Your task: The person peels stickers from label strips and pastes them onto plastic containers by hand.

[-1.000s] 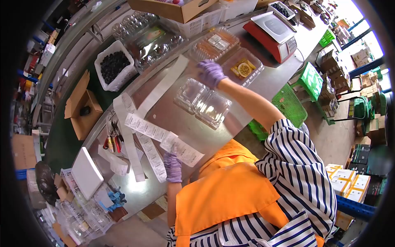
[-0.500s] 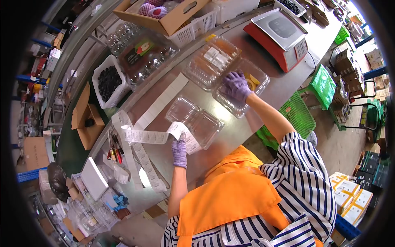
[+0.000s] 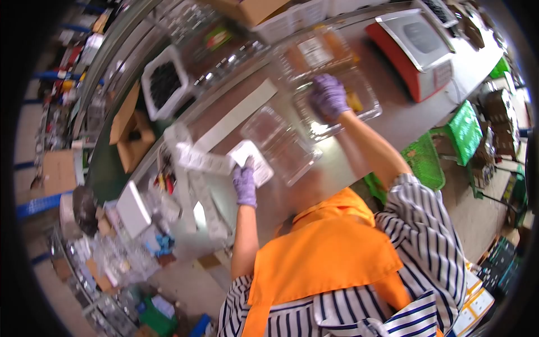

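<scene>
My left hand (image 3: 245,182), in a purple knit glove, is closed on a strip of white printed labels (image 3: 254,163) that trails off to the left. My right hand (image 3: 329,96), gloved alike, rests at the left part of an open clear container (image 3: 368,110) with yellow fruit in it; its fingers are bent and blurred, and what they hold, if anything, is hidden. An open, seemingly empty clamshell (image 3: 281,147) lies between my hands. Behind the right hand sits a closed clamshell (image 3: 315,51) with orange contents and a label.
A red scale (image 3: 401,62) stands at the back right. Beyond the table's far edge are a white basket of dark fruit (image 3: 147,84) and an open carton (image 3: 130,147). Another label strip (image 3: 238,115) lies across the metal table (image 3: 224,194). Tools lie at the left.
The view has shifted and blurred. Since the earliest frame, my left hand has raised the label strip toward the empty clamshell, and my right hand has moved onto the fruit container.
</scene>
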`<control>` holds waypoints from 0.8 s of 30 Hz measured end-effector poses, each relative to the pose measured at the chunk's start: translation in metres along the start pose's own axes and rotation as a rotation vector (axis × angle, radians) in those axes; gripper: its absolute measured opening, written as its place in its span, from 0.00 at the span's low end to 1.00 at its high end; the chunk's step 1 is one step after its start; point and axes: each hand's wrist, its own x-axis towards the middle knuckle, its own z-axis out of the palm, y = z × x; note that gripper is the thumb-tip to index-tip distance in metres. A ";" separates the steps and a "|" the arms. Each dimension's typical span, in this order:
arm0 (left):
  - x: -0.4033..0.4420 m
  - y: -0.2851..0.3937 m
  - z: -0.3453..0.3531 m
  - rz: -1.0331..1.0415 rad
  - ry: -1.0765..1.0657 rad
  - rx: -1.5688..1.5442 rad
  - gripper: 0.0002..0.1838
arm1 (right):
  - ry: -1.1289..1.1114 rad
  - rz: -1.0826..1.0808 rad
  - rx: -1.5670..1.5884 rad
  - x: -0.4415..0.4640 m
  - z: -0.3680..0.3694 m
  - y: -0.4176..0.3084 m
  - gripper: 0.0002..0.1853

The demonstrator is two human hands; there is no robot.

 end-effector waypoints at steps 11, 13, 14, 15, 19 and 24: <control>-0.012 0.052 -0.036 -0.349 -0.111 -0.314 0.12 | -0.758 0.097 1.334 -0.110 -0.026 -0.165 0.32; -0.023 0.059 -0.039 -0.387 -0.168 -0.263 0.12 | -0.771 0.166 1.343 -0.112 -0.036 -0.172 0.31; -0.021 0.045 -0.043 -0.375 -0.226 -0.283 0.12 | -0.787 0.185 1.352 -0.113 -0.038 -0.176 0.30; -0.021 0.041 -0.047 -0.359 -0.286 -0.303 0.12 | -0.800 0.201 1.361 -0.112 -0.039 -0.180 0.30; -0.028 0.042 -0.062 -0.481 -0.287 -0.467 0.14 | -0.832 0.015 1.111 -0.118 -0.033 -0.184 0.26; -0.029 0.035 -0.065 -0.590 -0.333 -0.487 0.14 | -0.544 -0.233 0.675 -0.125 -0.032 -0.191 0.16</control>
